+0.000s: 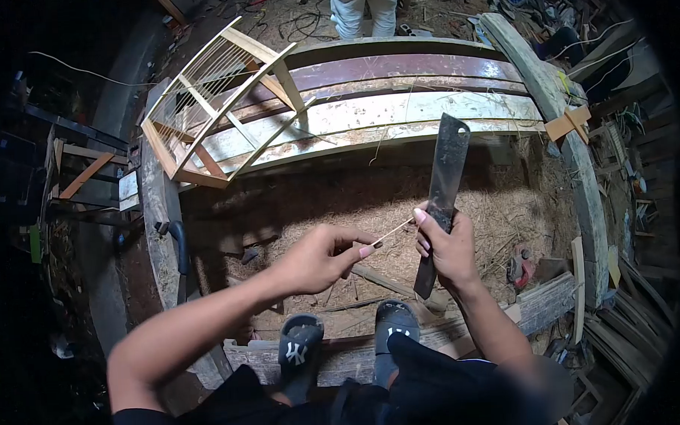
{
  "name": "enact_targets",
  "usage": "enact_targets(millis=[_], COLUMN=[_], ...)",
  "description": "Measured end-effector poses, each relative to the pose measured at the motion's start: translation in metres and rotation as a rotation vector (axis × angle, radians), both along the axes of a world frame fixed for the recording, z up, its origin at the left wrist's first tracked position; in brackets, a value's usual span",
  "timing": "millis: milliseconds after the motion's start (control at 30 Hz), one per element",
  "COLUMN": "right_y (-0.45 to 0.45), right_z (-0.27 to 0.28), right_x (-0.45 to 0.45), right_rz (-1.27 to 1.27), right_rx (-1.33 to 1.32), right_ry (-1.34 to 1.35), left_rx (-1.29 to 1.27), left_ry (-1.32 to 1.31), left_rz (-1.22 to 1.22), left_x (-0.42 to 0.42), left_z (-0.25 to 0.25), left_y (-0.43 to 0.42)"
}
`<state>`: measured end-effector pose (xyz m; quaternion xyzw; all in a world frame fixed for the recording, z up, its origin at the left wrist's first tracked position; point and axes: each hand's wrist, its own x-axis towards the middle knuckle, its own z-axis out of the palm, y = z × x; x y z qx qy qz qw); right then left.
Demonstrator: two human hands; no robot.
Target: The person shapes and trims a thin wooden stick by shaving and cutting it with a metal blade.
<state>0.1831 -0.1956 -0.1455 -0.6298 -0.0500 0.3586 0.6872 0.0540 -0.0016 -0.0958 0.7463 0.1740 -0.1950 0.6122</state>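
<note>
A thin wooden stick [394, 231] spans the gap between my two hands. My left hand [332, 256] pinches its near end between thumb and fingers. Wrapped round the dark handle of a cleaver-like knife [450, 160] is my right hand [447, 245]; its thumb and finger also meet the stick's other end. The broad dark blade points up and away, with a hole near its tip corner. Beyond my left hand, a wooden slatted frame [218, 112] with thin parallel rods leans on the planks.
White and reddish planks [352, 116] cross a heavy timber frame [578, 182]. Shavings [310, 202] cover the ground inside it. My sandalled feet [300, 349] are at the near beam. Another person's legs [363, 9] stand beyond. Scrap wood [629, 337] lies right.
</note>
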Motion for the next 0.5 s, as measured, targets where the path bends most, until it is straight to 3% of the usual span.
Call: enact_targets(millis=[67, 167, 233, 433, 500], right_y=[0.004, 0.009, 0.01, 0.013, 0.014], right_z=[0.005, 0.013, 0.016, 0.013, 0.012], right_x=[-0.003, -0.009, -0.009, -0.009, -0.008], right_rz=[-0.025, -0.043, -0.046, -0.075, -0.119], right_rx=[0.018, 0.041, 0.06, 0.121, 0.197], right_ry=[0.025, 0.034, 0.041, 0.076, 0.155], left_rx=[0.127, 0.164, 0.148, -0.049, -0.143], left_ry=[0.056, -0.047, 0.026, 0.062, 0.061], left_rz=[-0.112, -0.103, -0.11, -0.007, 0.049], left_x=[-0.003, -0.006, -0.006, -0.012, -0.016], left_z=[0.01, 0.02, 0.032, 0.045, 0.027], left_y=[0.012, 0.026, 0.029, 0.02, 0.018])
